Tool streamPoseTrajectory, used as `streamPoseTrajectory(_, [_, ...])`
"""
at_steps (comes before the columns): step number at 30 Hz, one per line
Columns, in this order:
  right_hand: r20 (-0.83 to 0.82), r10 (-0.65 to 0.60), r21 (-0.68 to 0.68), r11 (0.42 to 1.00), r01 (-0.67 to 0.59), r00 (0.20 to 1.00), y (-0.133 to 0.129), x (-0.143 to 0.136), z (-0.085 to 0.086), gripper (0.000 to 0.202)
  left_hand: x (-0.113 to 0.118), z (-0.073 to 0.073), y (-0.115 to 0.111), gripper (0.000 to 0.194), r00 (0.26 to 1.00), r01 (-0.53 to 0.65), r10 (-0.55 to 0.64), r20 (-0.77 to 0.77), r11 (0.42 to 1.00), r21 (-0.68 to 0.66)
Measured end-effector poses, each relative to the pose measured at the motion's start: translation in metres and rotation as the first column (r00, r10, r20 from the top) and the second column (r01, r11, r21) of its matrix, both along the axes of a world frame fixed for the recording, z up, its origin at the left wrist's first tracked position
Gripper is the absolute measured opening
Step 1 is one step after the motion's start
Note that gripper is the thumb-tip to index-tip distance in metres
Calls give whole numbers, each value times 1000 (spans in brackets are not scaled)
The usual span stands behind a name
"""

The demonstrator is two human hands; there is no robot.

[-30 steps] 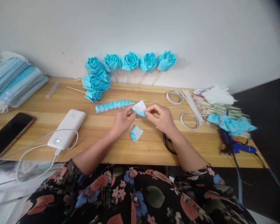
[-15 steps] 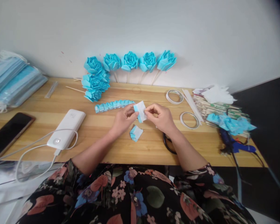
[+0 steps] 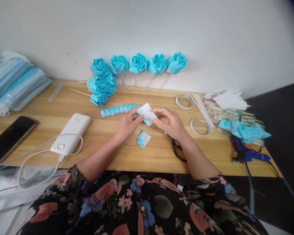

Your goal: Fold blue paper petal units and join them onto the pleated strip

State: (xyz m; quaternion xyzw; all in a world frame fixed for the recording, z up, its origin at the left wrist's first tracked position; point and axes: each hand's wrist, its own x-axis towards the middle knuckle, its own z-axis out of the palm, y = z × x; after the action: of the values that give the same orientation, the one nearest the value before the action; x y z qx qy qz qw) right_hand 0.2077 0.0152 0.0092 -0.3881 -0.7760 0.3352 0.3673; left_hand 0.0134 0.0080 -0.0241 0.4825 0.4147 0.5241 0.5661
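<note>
Between both hands is a small white and blue sheet, its white side facing up. My left hand pinches its left edge, thumb on top. With thumb and fingers, my right hand grips the right edge. On the wooden table below them lies a folded white and blue piece. A row of folded blue pieces sits just behind my left hand. Several blue flowers on sticks lean against the wall.
Two tape rolls and white strips lie right of centre. Further right are banknote-patterned bundles and a blue glue gun. At left are a power bank with cable, a phone and bagged face masks.
The sheet has turned and shows more of its white side. My right hand's fingers have spread from a fingertip pinch to a wider hold on its right edge. The view has shifted slightly.
</note>
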Motion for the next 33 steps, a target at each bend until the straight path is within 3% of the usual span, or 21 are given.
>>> streamPoseTrajectory(6, [105, 147, 77, 985, -155, 984, 1, 0, 0, 52, -2, 1, 1, 33, 994, -42, 47, 96, 998, -55])
streamPoseTrajectory(19, [160, 74, 217, 970, -108, 984, 7, -2, -11, 21, 1, 5, -1, 33, 988, 6, 11, 157, 994, -112])
streamPoseTrajectory(29, [94, 37, 255, 965, -60, 995, 7, -1, -9, 20, 1, 10, -5, 35, 960, 105, -61, 273, 983, -148])
streamPoseTrajectory(33, [101, 37, 229, 972, -59, 994, 6, -2, -7, 20, 0, 6, -3, 38, 963, 122, -87, 253, 985, -125])
